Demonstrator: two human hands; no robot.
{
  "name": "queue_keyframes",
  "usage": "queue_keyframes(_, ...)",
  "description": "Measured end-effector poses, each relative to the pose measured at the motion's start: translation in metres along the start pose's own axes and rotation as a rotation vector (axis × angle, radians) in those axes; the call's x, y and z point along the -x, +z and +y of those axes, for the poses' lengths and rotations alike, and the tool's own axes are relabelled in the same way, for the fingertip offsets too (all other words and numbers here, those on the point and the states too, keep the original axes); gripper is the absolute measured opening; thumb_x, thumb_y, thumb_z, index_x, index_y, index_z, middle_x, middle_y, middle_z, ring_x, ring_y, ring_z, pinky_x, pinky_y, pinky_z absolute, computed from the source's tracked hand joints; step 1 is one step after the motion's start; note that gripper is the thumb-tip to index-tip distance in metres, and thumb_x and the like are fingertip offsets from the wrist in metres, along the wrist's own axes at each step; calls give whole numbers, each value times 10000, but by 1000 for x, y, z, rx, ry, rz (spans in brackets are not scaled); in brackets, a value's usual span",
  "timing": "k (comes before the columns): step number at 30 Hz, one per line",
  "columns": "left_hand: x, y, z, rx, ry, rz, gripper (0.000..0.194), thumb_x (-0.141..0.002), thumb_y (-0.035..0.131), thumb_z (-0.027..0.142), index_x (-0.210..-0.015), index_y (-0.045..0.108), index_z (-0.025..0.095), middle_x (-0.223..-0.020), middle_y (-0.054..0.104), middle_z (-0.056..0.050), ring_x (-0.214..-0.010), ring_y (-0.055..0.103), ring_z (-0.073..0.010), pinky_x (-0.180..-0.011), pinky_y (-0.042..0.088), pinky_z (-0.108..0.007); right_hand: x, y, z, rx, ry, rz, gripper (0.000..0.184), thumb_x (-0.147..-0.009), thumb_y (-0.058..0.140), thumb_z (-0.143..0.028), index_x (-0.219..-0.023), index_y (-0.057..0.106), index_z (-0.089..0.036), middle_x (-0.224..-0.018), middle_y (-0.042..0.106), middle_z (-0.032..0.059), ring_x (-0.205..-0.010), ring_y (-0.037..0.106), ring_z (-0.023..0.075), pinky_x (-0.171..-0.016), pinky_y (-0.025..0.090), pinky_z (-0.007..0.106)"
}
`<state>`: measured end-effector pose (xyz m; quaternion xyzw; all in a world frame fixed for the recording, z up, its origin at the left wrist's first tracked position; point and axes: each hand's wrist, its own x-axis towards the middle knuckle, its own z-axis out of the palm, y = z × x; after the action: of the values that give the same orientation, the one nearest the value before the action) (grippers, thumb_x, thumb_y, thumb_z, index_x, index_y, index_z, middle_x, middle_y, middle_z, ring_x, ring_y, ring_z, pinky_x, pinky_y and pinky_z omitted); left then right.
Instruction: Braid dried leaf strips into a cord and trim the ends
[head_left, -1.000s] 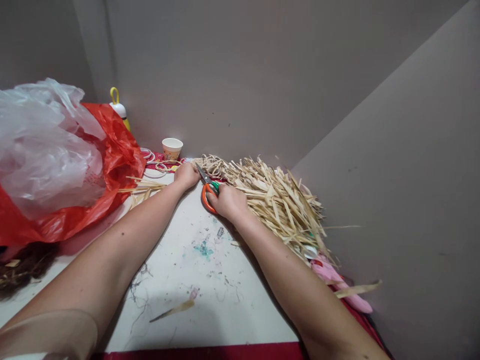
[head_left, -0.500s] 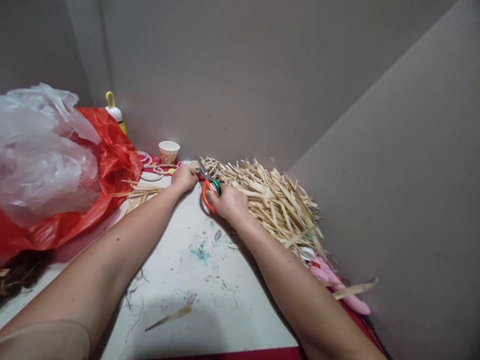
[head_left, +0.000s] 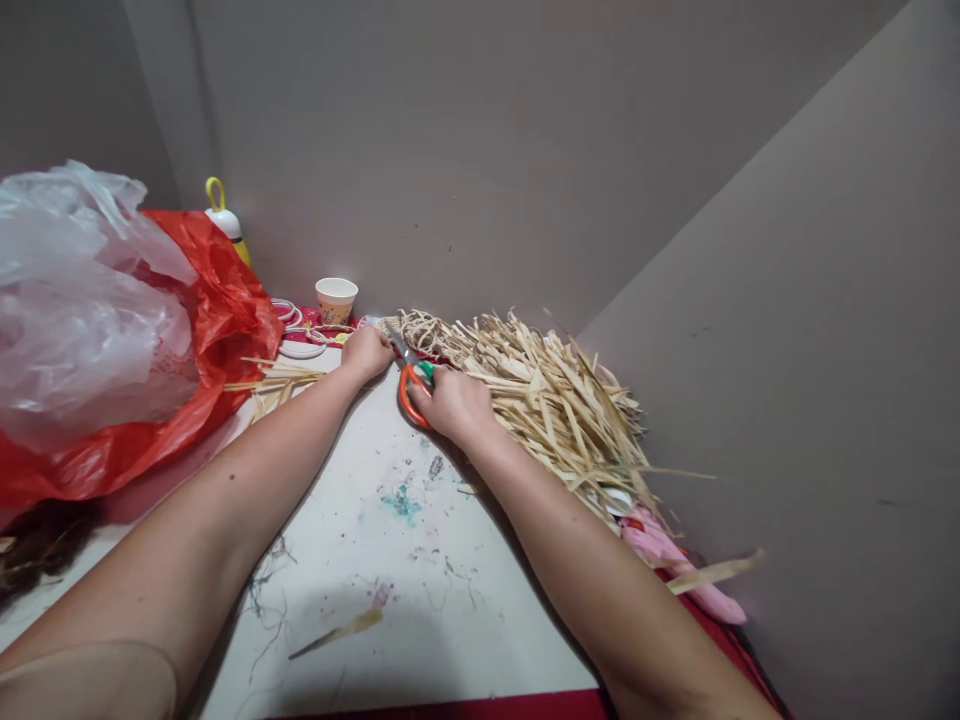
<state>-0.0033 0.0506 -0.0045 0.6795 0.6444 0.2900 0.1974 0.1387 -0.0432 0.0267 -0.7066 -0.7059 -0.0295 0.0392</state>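
My right hand (head_left: 452,402) grips scissors (head_left: 410,385) with orange and green handles, blades pointing up and left. Just left of the blades, my left hand (head_left: 367,353) is closed on something I cannot make out, at the near end of a big heap of pale dried straw strips (head_left: 547,400). The heap spreads to the right along the wall. Both forearms reach over a stained white table top (head_left: 390,560).
A red plastic bag (head_left: 217,310) under a clear one (head_left: 82,300) fills the left side. Behind stand a paper cup (head_left: 335,299), white rings (head_left: 300,345) and a yellow-topped bottle (head_left: 223,215). Loose straws (head_left: 277,380) lie left of my hands, a pink object (head_left: 675,565) at right. Grey walls close in.
The scissor blades have tipped lower and closer to my left hand. Both hands stay at the heap's near end; the view shifted slightly.
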Motion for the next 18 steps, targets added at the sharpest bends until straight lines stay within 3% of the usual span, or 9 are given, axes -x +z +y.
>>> queue_keyframes(3,1,-1,1,1,-3,-1,131,-715,658,282,-719,733,174,-816,731,-83,-791,640,-199,-726,451,-292,0,-1,0,8,9,-44,512,-876,386,-554,-1056,648,-153,-1007,687,187,-976,643,315,-829,451,381)
queue_keyframes(7,-1,1,0,-6,2,-5,143,-710,656,289,-743,738,177,-809,730,-77,-771,632,-192,-713,449,-290,0,-1,1,5,38,67,553,-899,326,-561,-1121,614,-144,-993,685,186,-963,648,309,-824,451,389)
queue_keyframes(12,-2,2,-1,-25,2,-4,166,-715,652,319,-732,739,178,-780,721,-70,-754,622,-182,-704,443,-281,-2,0,3,36,-3,-19,493,-864,409,-553,-992,659,-149,-955,695,173,-931,657,311,-786,465,370)
queue_keyframes(16,-1,1,1,-21,-11,11,162,-709,663,322,-749,738,184,-789,719,-70,-746,618,-181,-703,441,-288,-2,-2,5,9,43,130,530,-891,354,-560,-1058,631,-140,-940,696,165,-911,659,293,-774,462,357)
queue_keyframes(18,1,0,3,-16,-10,7,154,-712,663,306,-751,738,177,-793,720,-73,-750,616,-181,-702,439,-285,-1,-1,4,10,37,137,531,-897,349,-552,-1082,623,-136,-946,696,167,-911,658,288,-776,461,354)
